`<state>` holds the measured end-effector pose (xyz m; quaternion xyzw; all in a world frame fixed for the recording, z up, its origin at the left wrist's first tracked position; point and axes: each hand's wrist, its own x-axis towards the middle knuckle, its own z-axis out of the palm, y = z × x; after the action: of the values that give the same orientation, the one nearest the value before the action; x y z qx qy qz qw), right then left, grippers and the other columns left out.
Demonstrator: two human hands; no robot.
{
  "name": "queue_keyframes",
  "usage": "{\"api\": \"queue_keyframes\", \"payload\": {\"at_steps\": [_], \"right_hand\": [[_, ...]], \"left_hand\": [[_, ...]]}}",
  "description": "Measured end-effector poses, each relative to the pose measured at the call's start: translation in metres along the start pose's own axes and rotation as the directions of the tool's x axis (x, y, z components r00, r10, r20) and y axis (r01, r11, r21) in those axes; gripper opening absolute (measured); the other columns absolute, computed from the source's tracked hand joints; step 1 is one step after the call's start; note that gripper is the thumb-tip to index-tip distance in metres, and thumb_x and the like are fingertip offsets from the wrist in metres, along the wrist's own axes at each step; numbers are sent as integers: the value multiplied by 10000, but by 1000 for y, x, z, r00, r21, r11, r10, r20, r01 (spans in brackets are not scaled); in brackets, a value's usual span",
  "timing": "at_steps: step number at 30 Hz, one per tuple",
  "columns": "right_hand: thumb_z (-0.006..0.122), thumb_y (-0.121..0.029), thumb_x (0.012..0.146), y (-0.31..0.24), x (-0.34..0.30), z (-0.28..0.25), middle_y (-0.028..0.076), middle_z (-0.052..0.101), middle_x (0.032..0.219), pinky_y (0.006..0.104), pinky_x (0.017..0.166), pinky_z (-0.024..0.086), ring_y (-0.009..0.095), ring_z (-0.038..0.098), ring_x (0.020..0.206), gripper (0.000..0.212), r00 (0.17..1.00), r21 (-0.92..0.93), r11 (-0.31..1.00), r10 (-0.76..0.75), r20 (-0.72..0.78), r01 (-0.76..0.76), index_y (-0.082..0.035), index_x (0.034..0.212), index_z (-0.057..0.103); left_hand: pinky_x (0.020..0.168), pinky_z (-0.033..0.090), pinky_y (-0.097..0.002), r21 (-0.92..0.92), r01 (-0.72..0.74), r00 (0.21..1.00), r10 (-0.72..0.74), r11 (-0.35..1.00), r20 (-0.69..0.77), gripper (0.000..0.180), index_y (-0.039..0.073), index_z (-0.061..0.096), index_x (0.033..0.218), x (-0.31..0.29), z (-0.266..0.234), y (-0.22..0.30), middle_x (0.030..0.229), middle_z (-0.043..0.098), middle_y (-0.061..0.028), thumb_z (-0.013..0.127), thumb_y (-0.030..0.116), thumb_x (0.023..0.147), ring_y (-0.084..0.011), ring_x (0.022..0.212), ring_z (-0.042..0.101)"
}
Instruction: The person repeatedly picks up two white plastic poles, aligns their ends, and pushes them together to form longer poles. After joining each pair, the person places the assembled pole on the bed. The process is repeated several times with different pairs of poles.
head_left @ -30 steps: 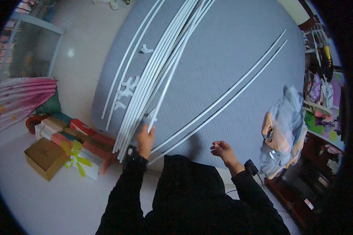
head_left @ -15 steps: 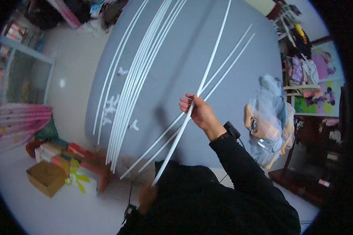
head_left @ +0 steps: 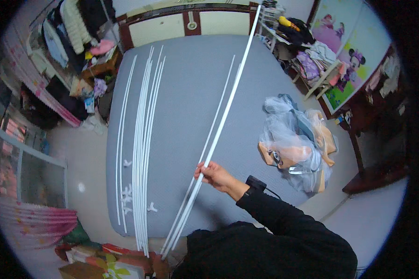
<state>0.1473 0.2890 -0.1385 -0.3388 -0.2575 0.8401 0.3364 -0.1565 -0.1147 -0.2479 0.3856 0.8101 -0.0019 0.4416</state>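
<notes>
My right hand is closed around a long white pole, thumb on top and fingertips showing past its left side. The pole slants from the lower edge up to the far right, over the bed. At its lower end is my left hand, dim and cut off by other things, seemingly gripping that end. Two thinner white poles lie on the bed beneath and beside the held one, partly covered by it. To the left lies a bundle of several white poles, with two more poles beyond.
White branched connectors lie among the poles on the grey bed. A heap of netting and orange fabric sits at the bed's right. Cartons stand at the lower left, and a cluttered rack at the far right.
The view has tilted up, showing the headboard. My right hand has turned with the held pole, which now lines up more closely with the two poles beneath it.
</notes>
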Motion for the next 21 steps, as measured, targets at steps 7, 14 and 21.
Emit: {"api": "queue_keyframes", "payload": {"at_steps": [7,14,21], "right_hand": [[633,-181,894,21,-47,2,22,655,856,221,628,500,95,617,778,147,999,-132,991,-35,27,39,-72,979,583],[642,-181,887,40,-93,18,49,646,992,296,791,532,153,624,930,219,963,-345,937,142,227,-57,-58,1055,572],[506,-188,956,-102,-112,5,115,625,1031,281,713,559,161,645,890,213,926,16,927,-375,31,375,-41,1110,506]], "left_hand": [[636,464,-443,0,-189,896,172,982,-408,279,49,602,951,-24,3,137,790,626,-202,680,272,802,-390,746,614],[605,453,-459,-6,-364,828,321,931,-460,280,37,590,933,-70,-18,227,738,615,-209,621,302,849,-408,690,600],[528,413,-449,226,-297,840,367,928,-399,218,45,554,863,-62,-21,107,614,550,-197,562,263,872,-390,593,574]]}}
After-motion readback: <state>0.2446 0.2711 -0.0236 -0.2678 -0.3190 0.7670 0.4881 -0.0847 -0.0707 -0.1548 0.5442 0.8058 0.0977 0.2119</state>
